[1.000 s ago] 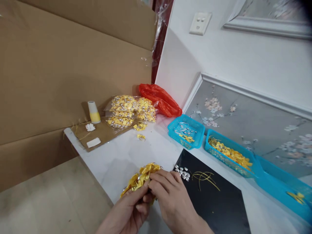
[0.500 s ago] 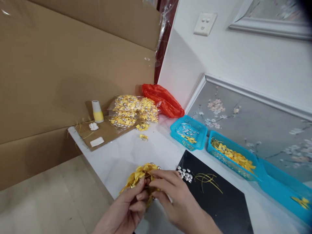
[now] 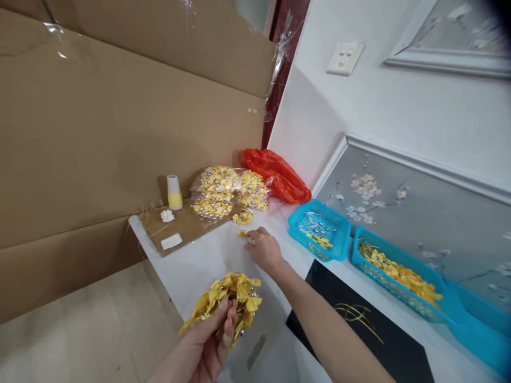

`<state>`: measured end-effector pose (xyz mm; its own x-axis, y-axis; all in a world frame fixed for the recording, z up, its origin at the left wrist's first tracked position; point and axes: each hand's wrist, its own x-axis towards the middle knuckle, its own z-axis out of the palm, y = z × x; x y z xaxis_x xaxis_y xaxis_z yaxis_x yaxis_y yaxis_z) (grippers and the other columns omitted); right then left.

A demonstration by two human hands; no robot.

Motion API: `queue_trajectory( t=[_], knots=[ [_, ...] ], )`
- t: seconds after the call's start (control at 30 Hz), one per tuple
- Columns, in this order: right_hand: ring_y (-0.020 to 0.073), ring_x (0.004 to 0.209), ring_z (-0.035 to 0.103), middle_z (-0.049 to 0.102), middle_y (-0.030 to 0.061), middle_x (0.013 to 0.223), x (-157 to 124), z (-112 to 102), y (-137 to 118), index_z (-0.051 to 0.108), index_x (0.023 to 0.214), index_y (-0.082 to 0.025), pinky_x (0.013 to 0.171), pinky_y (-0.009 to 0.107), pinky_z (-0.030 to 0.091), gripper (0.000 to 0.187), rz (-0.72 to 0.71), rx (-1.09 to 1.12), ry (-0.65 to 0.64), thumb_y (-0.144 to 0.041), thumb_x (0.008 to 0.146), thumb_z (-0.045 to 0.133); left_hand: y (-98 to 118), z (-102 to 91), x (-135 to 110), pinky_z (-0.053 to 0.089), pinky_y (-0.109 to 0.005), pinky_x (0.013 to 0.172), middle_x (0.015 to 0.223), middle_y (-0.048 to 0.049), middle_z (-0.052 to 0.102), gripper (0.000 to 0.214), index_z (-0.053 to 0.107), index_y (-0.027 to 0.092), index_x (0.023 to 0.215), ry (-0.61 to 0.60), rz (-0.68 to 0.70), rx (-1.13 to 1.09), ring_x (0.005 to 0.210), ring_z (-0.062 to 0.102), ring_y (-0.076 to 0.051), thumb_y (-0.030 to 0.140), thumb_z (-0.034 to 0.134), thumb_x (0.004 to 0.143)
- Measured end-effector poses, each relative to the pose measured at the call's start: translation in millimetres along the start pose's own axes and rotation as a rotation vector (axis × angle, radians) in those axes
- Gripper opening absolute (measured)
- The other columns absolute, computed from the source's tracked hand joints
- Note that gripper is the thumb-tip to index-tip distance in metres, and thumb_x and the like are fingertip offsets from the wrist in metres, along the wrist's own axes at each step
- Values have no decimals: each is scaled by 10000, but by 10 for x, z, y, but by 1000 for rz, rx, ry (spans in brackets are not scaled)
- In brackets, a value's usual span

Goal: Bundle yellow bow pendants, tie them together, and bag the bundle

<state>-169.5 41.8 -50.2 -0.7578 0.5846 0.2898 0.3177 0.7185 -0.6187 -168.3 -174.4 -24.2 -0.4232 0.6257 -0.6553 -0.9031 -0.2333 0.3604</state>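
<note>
My left hand [image 3: 211,338] is closed around a wreath-like ring of yellow fabric flowers [image 3: 223,295] with silver beads, gripping its inner stems above the table. My right hand [image 3: 265,249] reaches forward over the white table [image 3: 217,250]. Its fingers are closed on a small yellow flower piece [image 3: 241,233], mostly hidden behind the fingertips. Just beyond lies another loose yellow flower cluster [image 3: 242,216], beside clear bags of yellow flower rings [image 3: 217,189].
A red plastic bag [image 3: 279,175] lies behind the clear bags. Blue baskets [image 3: 319,250] line the wall at right. Gold wires [image 3: 359,316] rest on a black board [image 3: 383,356], partly under my right forearm. A grey-and-yellow cone [image 3: 174,192] stands on brown cardboard [image 3: 151,226].
My right hand has left the yellow flower ring and moved forward to the small flower piece on the table. My left hand still holds the ring. The camera view has shifted slightly.
</note>
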Motion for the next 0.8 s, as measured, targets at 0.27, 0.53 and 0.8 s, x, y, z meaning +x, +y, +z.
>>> queue_trajectory(
  t=[0.27,0.53,0.8],
  knots=[
    [138,643,566,619,30,692,-52,-270,-34,644,752,-147,630,251,444,165,96,218,-86,-280,815,569,-38,103,-20,600,-213,578,885,-170,666,242,573,15,1029,19,10,0,664,687,-160,-44,514,803],
    [115,605,560,616,1,654,-571,-833,-274,608,756,-161,568,223,441,238,120,420,-165,-376,830,539,-174,218,2,600,-215,612,950,-191,672,222,614,21,975,-62,0,55,686,688,-158,-57,527,786],
    [173,794,560,646,37,849,-1299,-774,-497,655,867,-211,704,302,412,181,-298,-119,34,-168,880,479,-294,224,50,586,-211,597,883,-137,674,219,630,66,921,-131,-37,42,641,659,-121,-58,497,800]
  ],
)
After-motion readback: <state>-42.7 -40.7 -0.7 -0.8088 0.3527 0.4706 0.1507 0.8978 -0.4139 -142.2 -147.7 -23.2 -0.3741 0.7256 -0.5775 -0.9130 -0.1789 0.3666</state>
